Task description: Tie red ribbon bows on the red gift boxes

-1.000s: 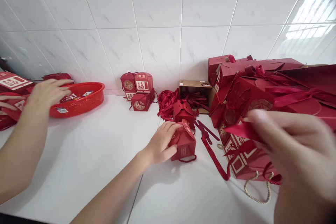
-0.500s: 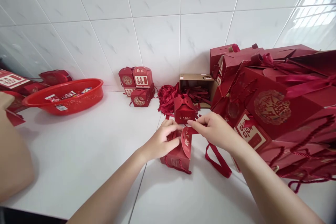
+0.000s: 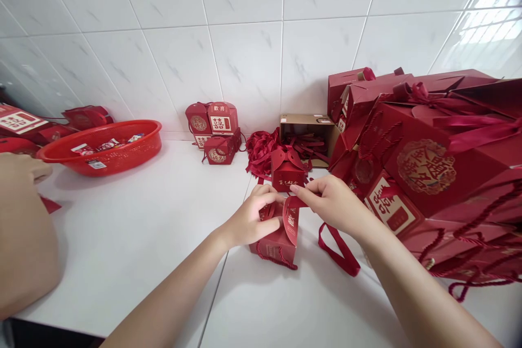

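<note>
A small red gift box (image 3: 274,246) with twisted rope handles stands on the white counter, its right flap raised. My left hand (image 3: 255,219) is closed on the box's top from the left, fingers curled over its edge; the tips are partly hidden. At the flap's right side, my right hand (image 3: 326,198) pinches a red ribbon between thumb and fingers. The ribbon's loose loop (image 3: 340,255) trails down onto the counter below that hand. Directly behind stands another small red box (image 3: 287,174) with its top folded together.
A heap of larger red boxes (image 3: 428,168) fills the right side. Behind are a bundle of red ribbons (image 3: 261,153), an open cardboard box (image 3: 310,119) and several stacked small boxes (image 3: 222,125). A red plastic basket (image 3: 122,160) holds small packets. Another person's arm (image 3: 26,228) reaches in at left.
The other person's arm at the left has shifted slightly right. My hands, the box and the ribbon look nearly unchanged; the view has tilted a little.
</note>
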Demonstrator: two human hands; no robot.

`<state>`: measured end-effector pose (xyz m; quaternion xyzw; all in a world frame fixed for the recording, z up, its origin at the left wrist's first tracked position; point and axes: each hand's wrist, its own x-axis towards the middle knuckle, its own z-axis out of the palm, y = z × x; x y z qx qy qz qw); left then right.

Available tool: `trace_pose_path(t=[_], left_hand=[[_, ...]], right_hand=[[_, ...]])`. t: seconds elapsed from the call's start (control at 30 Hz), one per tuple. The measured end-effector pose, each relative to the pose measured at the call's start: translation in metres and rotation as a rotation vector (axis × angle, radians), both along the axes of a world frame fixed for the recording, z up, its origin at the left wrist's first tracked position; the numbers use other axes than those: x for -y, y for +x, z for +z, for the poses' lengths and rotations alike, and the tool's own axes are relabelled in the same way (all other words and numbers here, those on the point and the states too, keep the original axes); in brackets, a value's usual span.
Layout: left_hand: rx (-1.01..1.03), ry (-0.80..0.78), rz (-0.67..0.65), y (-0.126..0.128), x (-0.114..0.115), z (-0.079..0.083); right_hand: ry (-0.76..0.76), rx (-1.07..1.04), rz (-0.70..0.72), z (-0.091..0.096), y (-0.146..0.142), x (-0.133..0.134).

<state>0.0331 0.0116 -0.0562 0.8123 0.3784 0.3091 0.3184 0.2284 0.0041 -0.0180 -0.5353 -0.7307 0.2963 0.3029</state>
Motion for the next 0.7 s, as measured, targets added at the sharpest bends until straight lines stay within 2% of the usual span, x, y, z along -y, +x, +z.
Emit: trace_pose_path(t=[0.47, 0.7], left_hand=[[0.003, 0.001, -0.008, -0.0002, 0.0005, 0.0005], [0.031, -0.027, -0.017, 0.0007, 0.0007, 0.0019]], right_hand=[[-0.065, 0.110, 0.028, -0.0085, -0.0079, 0.0006], [-0.091, 0.228, -0.043, -0.0042, -0.0068, 0.0014]])
